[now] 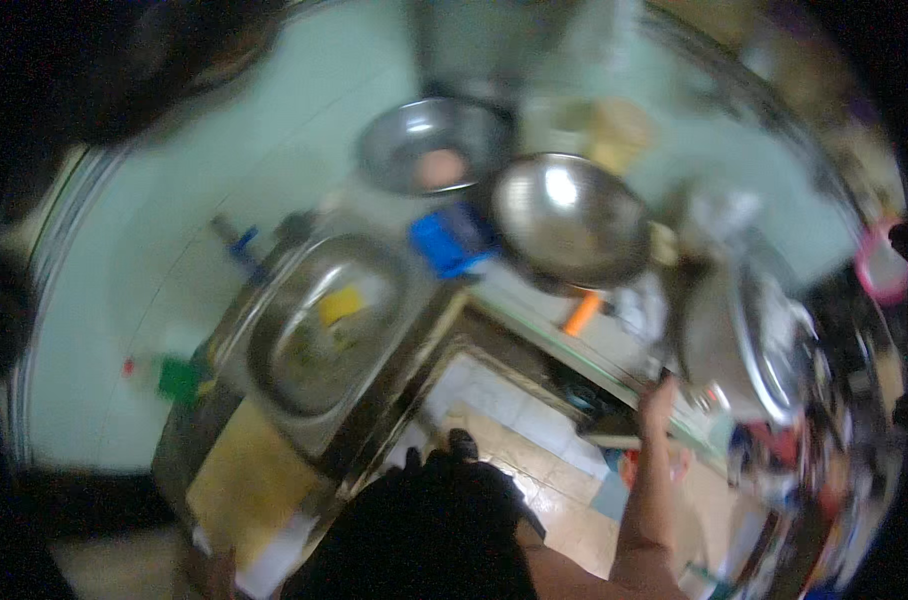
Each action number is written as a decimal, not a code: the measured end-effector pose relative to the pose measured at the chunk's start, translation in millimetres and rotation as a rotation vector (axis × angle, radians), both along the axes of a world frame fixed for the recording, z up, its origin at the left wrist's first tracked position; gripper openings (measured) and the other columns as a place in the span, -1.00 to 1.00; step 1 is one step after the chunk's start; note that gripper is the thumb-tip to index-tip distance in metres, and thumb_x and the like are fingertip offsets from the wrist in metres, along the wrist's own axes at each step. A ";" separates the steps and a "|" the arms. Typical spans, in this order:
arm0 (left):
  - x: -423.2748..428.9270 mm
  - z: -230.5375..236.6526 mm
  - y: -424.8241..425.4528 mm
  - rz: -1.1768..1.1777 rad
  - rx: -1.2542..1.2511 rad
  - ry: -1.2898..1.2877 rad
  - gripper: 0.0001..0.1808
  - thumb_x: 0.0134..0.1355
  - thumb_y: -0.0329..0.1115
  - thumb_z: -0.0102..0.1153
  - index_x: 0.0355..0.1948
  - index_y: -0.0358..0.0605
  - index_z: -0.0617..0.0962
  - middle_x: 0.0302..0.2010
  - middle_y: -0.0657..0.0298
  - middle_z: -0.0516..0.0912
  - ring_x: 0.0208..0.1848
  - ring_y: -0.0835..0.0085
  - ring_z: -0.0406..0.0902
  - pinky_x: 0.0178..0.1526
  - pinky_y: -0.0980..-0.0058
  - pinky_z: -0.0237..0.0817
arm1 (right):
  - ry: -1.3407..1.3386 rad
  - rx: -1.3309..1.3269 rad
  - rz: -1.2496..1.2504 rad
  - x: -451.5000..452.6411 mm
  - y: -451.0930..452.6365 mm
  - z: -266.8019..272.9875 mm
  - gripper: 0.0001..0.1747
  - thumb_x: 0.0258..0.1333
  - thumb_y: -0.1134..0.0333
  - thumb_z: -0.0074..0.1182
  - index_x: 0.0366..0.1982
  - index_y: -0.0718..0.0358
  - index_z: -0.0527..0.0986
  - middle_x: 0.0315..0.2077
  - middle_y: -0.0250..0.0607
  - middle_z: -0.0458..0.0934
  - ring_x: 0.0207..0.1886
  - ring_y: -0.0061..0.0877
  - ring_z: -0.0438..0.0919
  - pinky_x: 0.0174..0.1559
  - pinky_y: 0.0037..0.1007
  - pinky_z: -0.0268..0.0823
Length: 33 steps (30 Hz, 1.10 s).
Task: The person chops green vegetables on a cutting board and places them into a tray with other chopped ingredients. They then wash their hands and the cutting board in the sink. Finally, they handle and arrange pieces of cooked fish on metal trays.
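My right hand (656,407) reaches over the front edge of the counter (529,341), beside a large metal pot (713,337). A small dark thing shows at its fingertips, but blur hides whether the fingers grip it. My left hand is out of view. Before me, a steel sink (274,375) holds a yellow sponge or cloth (341,304) and some greenish scraps. Right of the sink are a blue container (446,244) and a wide steel bowl (570,217). An orange handle (582,313) sticks out below the bowl.
Behind the blue container stands a dark, shiny basin (394,146) with a pinkish round thing (440,169) in it. A yellow board (251,480) lies left of the sink, near a green bottle (176,377). A pink-rimmed item (866,262) is at far right.
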<state>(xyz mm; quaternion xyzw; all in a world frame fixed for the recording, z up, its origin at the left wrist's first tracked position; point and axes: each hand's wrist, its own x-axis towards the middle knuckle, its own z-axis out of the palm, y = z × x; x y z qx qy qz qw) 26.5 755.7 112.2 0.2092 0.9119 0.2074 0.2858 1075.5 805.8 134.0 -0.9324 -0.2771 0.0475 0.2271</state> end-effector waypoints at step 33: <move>168.1 170.5 68.6 0.060 0.684 -0.384 -0.62 0.23 -0.26 0.16 0.05 -0.12 0.65 -0.13 0.34 0.72 -0.20 0.54 0.57 -0.09 0.47 0.38 | 1.746 0.034 0.933 -524.9 470.1 14.2 -0.56 0.57 0.26 -0.12 0.29 0.36 0.40 0.22 0.00 0.57 0.18 -0.12 0.64 0.22 -0.01 0.53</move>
